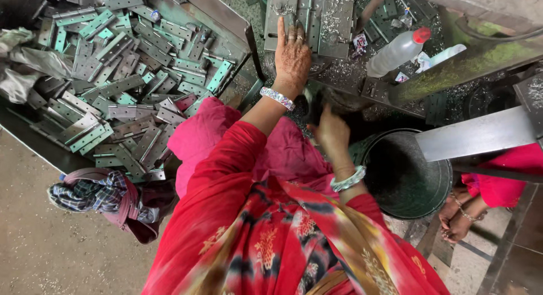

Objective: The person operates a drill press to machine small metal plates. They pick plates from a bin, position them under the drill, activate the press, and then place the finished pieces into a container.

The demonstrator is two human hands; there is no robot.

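- Left hand [292, 57] is stretched far forward, palm down and fingers spread wide, resting flat on the grey metal hinge plates [308, 15] at the far middle of the work surface [362, 80]; it grips nothing, just presses or reaches.
- Right hand [331, 131] sits nearer, low in shadow just above the dark bucket [404, 179]; its fingers look curled, but whether it holds anything I cannot tell.
- Those plates under the left hand look like stiff flat steel, heavy for their size I'd judge, and littered with bright metal shavings [339, 4], so sharp edges and swarf are a worry.
- Best hold, by my reckoning: pinch a plate by its long edges or hook the knuckle side, thumb under, fingers over; flat faces look slick and would slide.
- Far left, a tray [226, 15] is heaped with many more hinges [113, 86], some grey, some greenish, lying crisscross and overlapping, likely to snag one another when lifted.
- A clear plastic bottle with a red cap [399, 51] lies tilted to the right on the surface.
- A checked cloth bundle [102, 196] lies near left on the floor [51, 250].
- Another person's hands [461, 213] rest at the near right, well apart.
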